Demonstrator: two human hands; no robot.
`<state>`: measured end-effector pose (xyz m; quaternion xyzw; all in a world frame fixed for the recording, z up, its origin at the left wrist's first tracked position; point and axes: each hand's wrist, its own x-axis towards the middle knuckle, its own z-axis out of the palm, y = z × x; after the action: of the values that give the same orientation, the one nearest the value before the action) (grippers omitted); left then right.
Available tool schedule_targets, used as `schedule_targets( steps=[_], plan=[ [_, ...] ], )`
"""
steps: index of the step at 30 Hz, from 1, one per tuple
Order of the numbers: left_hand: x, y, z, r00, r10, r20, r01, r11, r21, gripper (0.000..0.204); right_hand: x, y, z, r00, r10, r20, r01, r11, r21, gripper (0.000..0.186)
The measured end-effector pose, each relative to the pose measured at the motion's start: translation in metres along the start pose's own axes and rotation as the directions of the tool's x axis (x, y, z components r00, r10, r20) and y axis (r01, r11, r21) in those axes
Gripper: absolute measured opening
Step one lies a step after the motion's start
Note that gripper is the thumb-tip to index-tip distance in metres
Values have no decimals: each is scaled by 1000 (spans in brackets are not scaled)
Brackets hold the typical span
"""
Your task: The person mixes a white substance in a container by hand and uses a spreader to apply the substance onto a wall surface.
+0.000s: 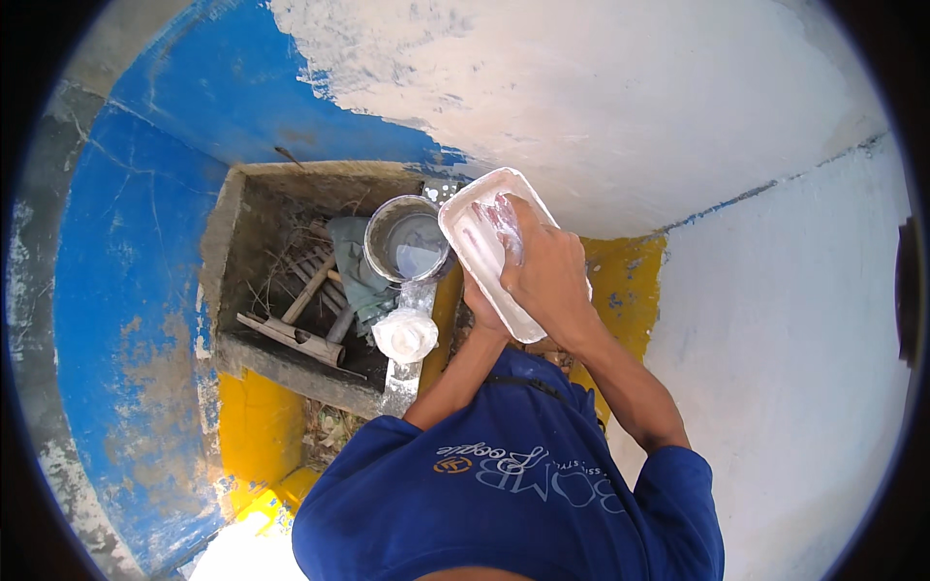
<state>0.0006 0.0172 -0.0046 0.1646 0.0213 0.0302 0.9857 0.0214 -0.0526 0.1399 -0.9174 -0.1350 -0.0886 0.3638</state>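
White plastic tray (481,254) tilts over the paint bucket (408,240) above the concrete pit; right hand (544,266) clasps its inside, left hand (481,308) grips beneath, mostly hidden

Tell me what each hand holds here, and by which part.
The left hand supports the white tray from beneath, near its lower end. The right hand rests inside it; whether its fingers grip anything cannot be told.

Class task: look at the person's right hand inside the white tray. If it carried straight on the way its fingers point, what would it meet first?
Probably the tray's far rim, beyond the right hand; depth is unclear.
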Motion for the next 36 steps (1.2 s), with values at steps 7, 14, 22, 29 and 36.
schedule_targets(
  steps=[7, 14, 22, 29, 36],
  plan=[
    [-3, 2, 3, 995, 7, 103, -5, 1000, -15, 63, 6, 2, -10, 995, 92, 44, -91, 995, -38, 51],
    [2, 6, 15, 998, -62, -20, 61, 996, -65, 69, -3, 15, -8, 995, -103, -14, 96, 957, -274, 54],
    [7, 7, 5, 990, -103, -100, 97, 993, -66, 66, -8, 1, -3, 989, 68, 135, -39, 978, -205, 55],
    [11, 11, 1, 999, -33, 1, 33, 996, -81, 68, 10, 6, -11, 999, -11, 38, 10, 1000, 29, 56],
    [9, 9, 1, 999, -53, -1, 53, 997, -63, 69, 16, 0, -9, 978, 73, 195, -33, 979, -199, 58]
  ],
)
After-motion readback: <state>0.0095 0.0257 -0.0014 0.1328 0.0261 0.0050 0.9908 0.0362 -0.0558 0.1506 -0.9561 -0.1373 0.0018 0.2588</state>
